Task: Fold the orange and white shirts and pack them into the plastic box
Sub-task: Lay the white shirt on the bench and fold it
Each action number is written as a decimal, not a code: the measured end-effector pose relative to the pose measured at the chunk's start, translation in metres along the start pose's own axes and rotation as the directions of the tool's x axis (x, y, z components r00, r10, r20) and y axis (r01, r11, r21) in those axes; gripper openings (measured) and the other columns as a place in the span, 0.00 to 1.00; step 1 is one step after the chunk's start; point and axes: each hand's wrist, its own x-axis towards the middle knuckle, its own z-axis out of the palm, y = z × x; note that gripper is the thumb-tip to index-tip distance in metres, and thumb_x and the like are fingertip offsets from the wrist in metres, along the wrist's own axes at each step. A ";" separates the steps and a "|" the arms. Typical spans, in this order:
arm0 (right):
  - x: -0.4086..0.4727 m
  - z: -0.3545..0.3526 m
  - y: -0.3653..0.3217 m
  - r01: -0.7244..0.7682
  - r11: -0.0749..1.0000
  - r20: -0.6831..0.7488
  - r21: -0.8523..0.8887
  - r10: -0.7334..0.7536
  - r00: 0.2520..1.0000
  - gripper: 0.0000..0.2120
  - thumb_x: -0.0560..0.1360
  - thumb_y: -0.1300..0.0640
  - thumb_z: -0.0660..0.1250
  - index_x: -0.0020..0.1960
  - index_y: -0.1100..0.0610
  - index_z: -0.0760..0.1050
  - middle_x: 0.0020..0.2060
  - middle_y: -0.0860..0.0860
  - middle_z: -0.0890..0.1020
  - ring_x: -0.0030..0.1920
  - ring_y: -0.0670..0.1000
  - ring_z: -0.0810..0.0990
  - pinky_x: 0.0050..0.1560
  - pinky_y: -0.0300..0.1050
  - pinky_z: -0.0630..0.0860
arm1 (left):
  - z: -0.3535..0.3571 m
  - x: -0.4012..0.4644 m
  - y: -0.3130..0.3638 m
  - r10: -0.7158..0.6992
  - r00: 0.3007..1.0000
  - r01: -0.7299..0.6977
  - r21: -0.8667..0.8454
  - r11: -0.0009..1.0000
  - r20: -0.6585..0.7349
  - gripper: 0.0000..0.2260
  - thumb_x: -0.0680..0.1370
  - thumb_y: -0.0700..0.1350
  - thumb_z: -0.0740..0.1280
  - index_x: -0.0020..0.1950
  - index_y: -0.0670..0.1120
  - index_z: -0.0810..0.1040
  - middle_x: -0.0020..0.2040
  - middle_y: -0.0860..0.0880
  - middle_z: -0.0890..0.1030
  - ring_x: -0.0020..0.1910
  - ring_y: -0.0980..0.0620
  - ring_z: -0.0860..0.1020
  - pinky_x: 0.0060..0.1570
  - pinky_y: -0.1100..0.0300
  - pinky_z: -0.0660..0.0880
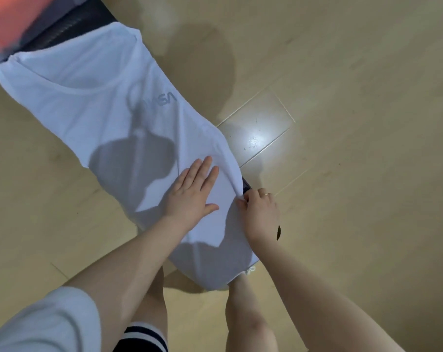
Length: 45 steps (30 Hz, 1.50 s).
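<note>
The white shirt (101, 102) with a grey logo lies spread lengthwise over a narrow dark surface, its neckline toward the far left. My left hand (192, 189) rests flat on the shirt's lower part, fingers apart. At the right edge of the cloth my right hand (259, 212) pinches the fabric between its fingers. An orange cloth (9, 19), blurred, shows in the top left corner. No plastic box is in view.
A dark surface with a ribbed strip (70, 24) sticks out from under the shirt at the far end. Wooden floor (342, 72) surrounds it, with a shiny tile patch (256, 133) to the right. My legs stand below the shirt's near end.
</note>
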 end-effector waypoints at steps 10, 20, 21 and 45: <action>0.051 -0.048 0.023 -0.064 0.952 -0.027 0.298 0.075 0.997 0.07 0.80 0.56 0.52 0.54 0.58 0.64 0.37 0.55 0.73 0.40 0.59 0.73 0.39 0.50 0.67 | -0.018 0.053 0.023 -0.049 0.997 0.058 -0.144 0.988 0.064 0.38 0.77 0.63 0.54 0.75 0.44 0.39 0.77 0.45 0.42 0.76 0.46 0.43 0.73 0.55 0.39; 0.054 -0.011 0.062 -0.293 0.869 0.140 0.399 0.258 0.956 0.30 0.77 0.43 0.58 0.73 0.57 0.58 0.71 0.56 0.67 0.71 0.58 0.64 0.71 0.57 0.60 | 0.005 0.015 -0.010 0.122 0.990 -0.129 -0.112 0.985 -0.069 0.32 0.74 0.58 0.54 0.72 0.40 0.57 0.74 0.43 0.55 0.72 0.43 0.55 0.70 0.51 0.45; 0.037 -0.003 0.062 -0.324 0.887 0.156 0.329 0.287 0.945 0.32 0.77 0.43 0.58 0.75 0.58 0.53 0.75 0.58 0.58 0.74 0.58 0.58 0.73 0.57 0.55 | 0.012 0.006 -0.013 0.105 0.994 -0.106 -0.075 0.992 -0.021 0.32 0.74 0.59 0.53 0.72 0.41 0.58 0.74 0.43 0.56 0.71 0.44 0.55 0.70 0.51 0.46; 0.122 -0.022 -0.252 0.357 0.900 -0.179 0.251 -0.319 0.931 0.19 0.78 0.62 0.54 0.69 0.60 0.66 0.67 0.59 0.69 0.59 0.64 0.72 0.56 0.53 0.71 | -0.044 0.031 -0.268 -0.666 0.745 0.541 -0.623 0.565 0.043 0.22 0.81 0.43 0.54 0.75 0.43 0.55 0.76 0.44 0.57 0.72 0.41 0.59 0.68 0.50 0.59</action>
